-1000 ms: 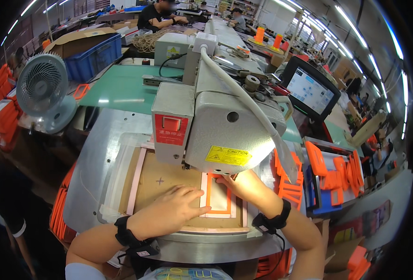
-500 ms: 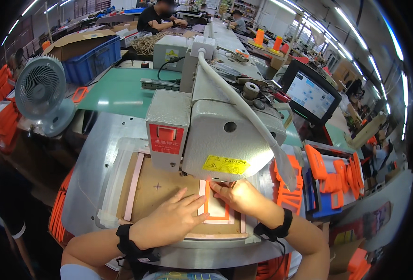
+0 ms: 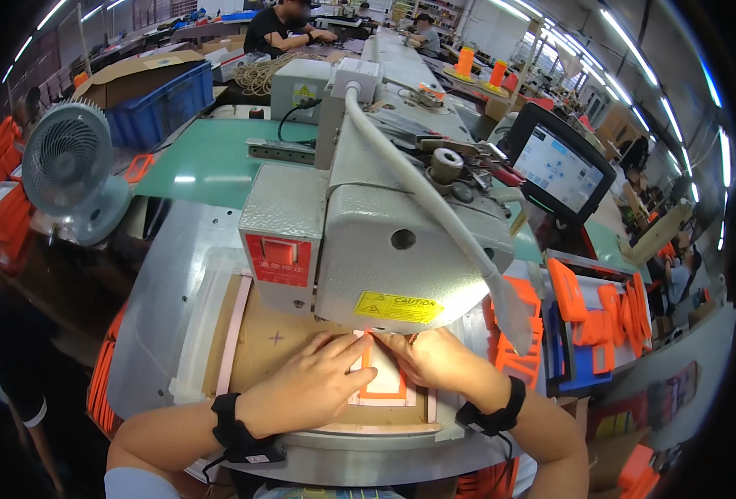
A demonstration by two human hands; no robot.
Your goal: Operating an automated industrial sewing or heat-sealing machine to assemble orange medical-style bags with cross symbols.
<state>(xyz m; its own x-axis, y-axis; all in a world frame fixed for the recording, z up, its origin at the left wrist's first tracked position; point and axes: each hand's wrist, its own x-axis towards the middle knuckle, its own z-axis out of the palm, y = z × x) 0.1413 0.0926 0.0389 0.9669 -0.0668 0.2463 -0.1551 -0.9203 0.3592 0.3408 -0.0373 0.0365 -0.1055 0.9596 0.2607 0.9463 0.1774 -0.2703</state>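
A small rectangular orange frame (image 3: 384,397) with a white panel (image 3: 382,380) inside it lies on a brown board (image 3: 272,366) under the grey head of a sewing machine (image 3: 385,266). My left hand (image 3: 306,389) rests flat at its left side, fingers stretched out, fingertips near the upper left edge. On the other side, my right hand (image 3: 443,359) has its fingers curled and pressed together at the frame's upper right edge. The needle area is mostly hidden behind the machine head and my fingertips. Each wrist wears a black band.
Stacked orange frames (image 3: 518,333) lie right of the board, beside a blue tray (image 3: 576,366) of orange pieces. A screen (image 3: 558,164) stands behind them. At left are a fan (image 3: 69,162) and a blue crate (image 3: 160,104). Another person (image 3: 281,33) sits far back.
My left hand has slid forward, its fingertips now at the frame's upper edge. The right hand has shifted slightly, with its fingers still at that end. The view has moved a little.
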